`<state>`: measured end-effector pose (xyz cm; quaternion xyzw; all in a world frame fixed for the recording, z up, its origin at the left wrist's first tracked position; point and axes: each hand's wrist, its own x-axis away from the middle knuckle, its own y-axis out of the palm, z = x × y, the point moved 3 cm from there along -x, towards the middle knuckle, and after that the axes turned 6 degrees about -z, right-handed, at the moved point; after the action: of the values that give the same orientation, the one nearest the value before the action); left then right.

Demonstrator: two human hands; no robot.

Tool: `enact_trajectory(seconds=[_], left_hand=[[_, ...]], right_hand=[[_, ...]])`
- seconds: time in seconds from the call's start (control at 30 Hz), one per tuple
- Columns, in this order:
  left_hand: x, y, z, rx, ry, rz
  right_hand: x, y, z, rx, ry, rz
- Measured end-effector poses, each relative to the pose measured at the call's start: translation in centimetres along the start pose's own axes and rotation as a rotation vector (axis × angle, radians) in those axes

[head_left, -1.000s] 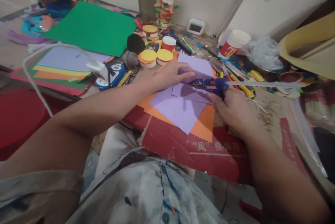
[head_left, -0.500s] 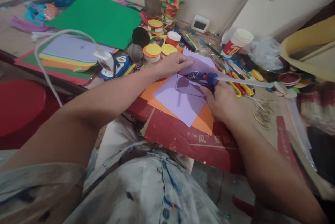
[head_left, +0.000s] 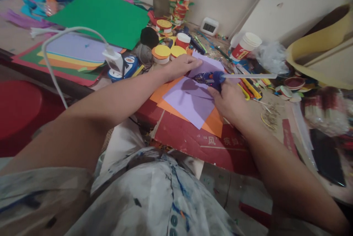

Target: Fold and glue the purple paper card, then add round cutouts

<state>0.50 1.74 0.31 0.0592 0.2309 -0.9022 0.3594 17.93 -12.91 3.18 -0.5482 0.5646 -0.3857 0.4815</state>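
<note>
My right hand [head_left: 231, 99] is wrapped round a blue glue gun [head_left: 211, 78]. A long translucent glue stick [head_left: 248, 76] juts from the gun's back end toward the right. The gun's nose points left, over folded purple paper [head_left: 190, 105]. At the paper's far part, my left hand [head_left: 182, 66] has its fingers bent and closed on the purple sheet near the fold. The glue gun's tip is hard to make out against the shadow there. Beneath the purple paper lies orange paper [head_left: 216, 125], on a red cardboard sheet [head_left: 190, 142].
Yellow-topped paper rounds [head_left: 161, 52] and a red-and-white cup [head_left: 182, 40] stand behind my left hand. A power strip [head_left: 128, 67] with a white cable lies to the left, near a green sheet [head_left: 102, 17]. Cutters [head_left: 252, 87] and a phone [head_left: 328, 157] lie on the right.
The view has shifted slightly. The purple paper's near flap appears to lie lower, with its dark edge less visible. Both hands keep their holds.
</note>
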Motion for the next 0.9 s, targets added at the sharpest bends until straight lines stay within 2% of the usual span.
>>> enact_trajectory(seconds=[0.17, 0.43, 0.53, 0.73, 0.9], left_hand=[[-0.1, 0.1, 0.2, 0.04, 0.012, 0.018], [-0.4, 0.2, -0.5, -0.053, 0.056, 0.01], [-0.5, 0.1, -0.4, -0.068, 0.059, 0.006], [-0.4, 0.1, -0.2, -0.014, 0.041, -0.001], [-0.3, 0.3, 0.0, 0.051, 0.023, -0.016]], right_hand=[[0.0, -0.5, -0.8, 0.056, 0.036, -0.024], [2.2, -2.0, 1.9, 0.116, 0.127, 0.031], [2.2, -1.9, 1.1, 0.119, 0.136, 0.029], [0.3, -0.4, -1.4, 0.071, 0.081, 0.059], [0.1, -0.1, -1.5, 0.038, 0.066, 0.061]])
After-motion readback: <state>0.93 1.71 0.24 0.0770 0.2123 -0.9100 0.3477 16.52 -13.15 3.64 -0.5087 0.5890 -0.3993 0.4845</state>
